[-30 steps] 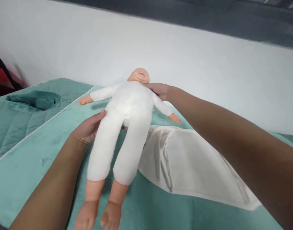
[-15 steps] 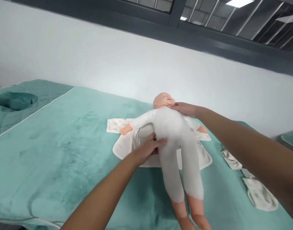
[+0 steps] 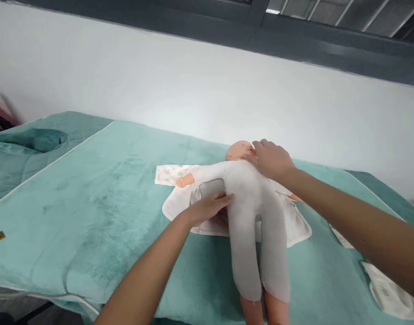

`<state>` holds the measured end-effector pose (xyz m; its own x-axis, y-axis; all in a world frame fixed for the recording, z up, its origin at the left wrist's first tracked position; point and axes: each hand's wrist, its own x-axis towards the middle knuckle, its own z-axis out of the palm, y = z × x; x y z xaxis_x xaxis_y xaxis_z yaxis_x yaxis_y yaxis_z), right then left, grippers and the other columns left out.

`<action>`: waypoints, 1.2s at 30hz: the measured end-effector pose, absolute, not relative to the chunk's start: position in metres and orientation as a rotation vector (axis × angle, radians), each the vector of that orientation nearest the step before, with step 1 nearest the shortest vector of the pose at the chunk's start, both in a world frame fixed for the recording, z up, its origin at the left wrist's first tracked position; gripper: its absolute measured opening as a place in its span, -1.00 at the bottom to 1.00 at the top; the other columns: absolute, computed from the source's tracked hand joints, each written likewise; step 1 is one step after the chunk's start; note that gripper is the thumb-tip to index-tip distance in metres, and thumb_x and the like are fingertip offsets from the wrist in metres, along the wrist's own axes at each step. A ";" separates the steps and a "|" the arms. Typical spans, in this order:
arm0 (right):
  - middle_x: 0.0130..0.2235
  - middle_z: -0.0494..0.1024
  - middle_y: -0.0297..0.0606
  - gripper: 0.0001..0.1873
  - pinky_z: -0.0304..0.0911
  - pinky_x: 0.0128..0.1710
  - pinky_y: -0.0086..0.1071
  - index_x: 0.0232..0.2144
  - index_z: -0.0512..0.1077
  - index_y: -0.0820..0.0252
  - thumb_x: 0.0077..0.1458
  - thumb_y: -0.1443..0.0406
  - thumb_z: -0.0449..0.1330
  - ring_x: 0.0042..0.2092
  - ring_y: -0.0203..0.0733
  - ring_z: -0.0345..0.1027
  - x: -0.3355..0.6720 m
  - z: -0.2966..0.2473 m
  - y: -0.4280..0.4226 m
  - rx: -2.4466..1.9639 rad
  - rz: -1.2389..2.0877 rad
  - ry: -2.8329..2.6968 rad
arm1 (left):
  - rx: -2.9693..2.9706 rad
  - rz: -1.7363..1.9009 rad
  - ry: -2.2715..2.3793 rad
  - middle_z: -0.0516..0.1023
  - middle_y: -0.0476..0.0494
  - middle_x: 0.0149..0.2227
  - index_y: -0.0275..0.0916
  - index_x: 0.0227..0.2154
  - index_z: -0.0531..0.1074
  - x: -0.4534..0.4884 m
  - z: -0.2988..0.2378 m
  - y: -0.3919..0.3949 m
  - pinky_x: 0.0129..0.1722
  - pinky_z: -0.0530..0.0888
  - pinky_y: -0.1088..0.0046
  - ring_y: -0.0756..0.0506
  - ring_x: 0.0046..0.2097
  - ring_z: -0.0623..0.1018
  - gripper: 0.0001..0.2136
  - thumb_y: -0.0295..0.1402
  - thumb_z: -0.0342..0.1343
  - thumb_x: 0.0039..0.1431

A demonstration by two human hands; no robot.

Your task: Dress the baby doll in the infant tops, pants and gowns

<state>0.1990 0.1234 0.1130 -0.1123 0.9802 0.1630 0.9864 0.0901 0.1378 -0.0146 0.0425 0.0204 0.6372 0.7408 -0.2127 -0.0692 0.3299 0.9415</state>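
A baby doll [image 3: 242, 189] with a white cloth body lies face up, its bare legs pointing towards me. It rests over a spread white baby garment [image 3: 175, 205] with a small print on its sleeve. My left hand [image 3: 210, 207] grips the doll's side near the hip, thumb on top and the other fingers going underneath, partly hidden. My right hand [image 3: 273, 158] is curved round the doll's chin and cheek. It covers the lower part of the doll's head [image 3: 238, 150] and the far shoulder.
The garment and doll are on a bed with a teal plush cover [image 3: 108, 194]. More printed white cloth [image 3: 393, 289] lies at the right, partly behind my forearm. A white wall [image 3: 159, 81] rises behind the bed. A cable [image 3: 68, 295] runs along the front left edge.
My right hand has shifted from beside the doll's neck up over its chin and cheek. The left hand stays at the hip. The view has tilted downward slightly.
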 end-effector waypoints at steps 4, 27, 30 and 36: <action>0.02 0.43 -0.01 -0.66 0.20 -0.04 -0.17 -0.06 0.38 0.22 0.26 0.15 0.01 0.01 0.03 0.31 0.139 0.101 0.112 -1.519 -0.283 -2.661 | 1.364 0.720 0.859 0.56 -0.12 -0.40 -0.24 -0.43 0.47 -0.022 0.020 0.049 -0.33 0.50 0.34 -0.09 -0.37 0.54 -0.74 -0.17 0.02 0.20; 0.01 0.53 -0.25 -0.59 0.20 0.01 -0.23 -0.05 0.45 0.06 0.14 0.00 0.16 0.02 -0.03 0.36 0.103 0.085 0.121 -1.216 0.617 -2.533 | 1.992 0.860 2.180 0.46 -0.37 -0.09 -0.31 -0.10 0.43 -0.050 -0.009 0.078 -0.05 0.32 0.08 -0.36 0.03 0.38 -0.68 -0.20 0.09 0.18; -0.01 0.54 -0.25 -0.59 0.19 0.00 -0.22 -0.05 0.46 0.03 0.16 -0.03 0.14 0.01 -0.02 0.37 0.103 0.086 0.118 -1.233 0.609 -2.620 | 1.945 0.925 2.152 0.49 -0.33 -0.16 -0.24 -0.22 0.46 -0.053 -0.009 0.079 -0.11 0.32 0.12 -0.35 -0.01 0.41 -0.81 -0.29 0.02 0.21; -0.06 0.55 -0.26 -0.56 0.18 -0.11 -0.26 -0.08 0.46 0.01 0.18 -0.07 0.06 -0.07 -0.04 0.38 0.105 0.089 0.116 -1.318 0.496 -2.729 | 1.467 1.265 1.837 0.45 -0.04 -0.47 -0.18 -0.49 0.31 -0.064 -0.005 0.079 -0.40 0.25 0.40 -0.08 -0.39 0.40 -0.89 -0.43 0.01 0.13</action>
